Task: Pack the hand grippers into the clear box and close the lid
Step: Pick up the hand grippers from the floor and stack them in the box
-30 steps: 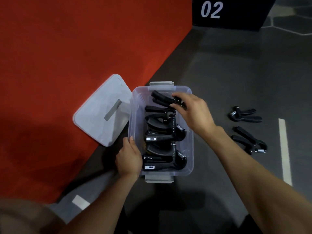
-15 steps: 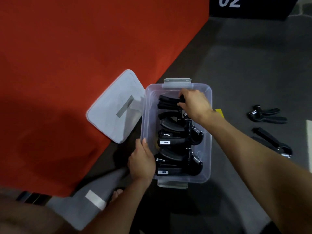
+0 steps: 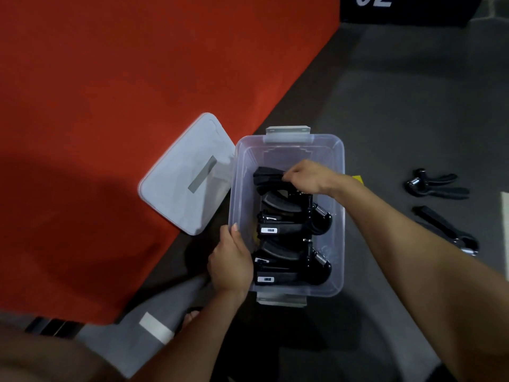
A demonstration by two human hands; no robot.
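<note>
The clear box point(image 3: 289, 142) stands open on the dark floor with several black hand grippers point(image 3: 292, 224) stacked inside. My right hand point(image 3: 305, 177) reaches into the box's far half and is shut on a black hand gripper point(image 3: 268, 175) that lies on top of the others. My left hand point(image 3: 231, 260) grips the box's near left wall. The pale lid point(image 3: 187, 175) lies flat to the left of the box, partly on the red mat. Two more hand grippers point(image 3: 436, 184) point(image 3: 446, 230) lie on the floor to the right.
A red mat point(image 3: 124, 92) covers the floor to the left. A black block marked 02 point(image 3: 399, 6) stands at the far top. A white floor stripe point(image 3: 505, 230) runs at the right edge. A small yellow thing point(image 3: 357, 178) shows behind my right wrist.
My right hand has lowered the hand gripper deeper into the box's far half. The view has shifted, so the box sits further right and lower. My left hand stays on the box wall.
</note>
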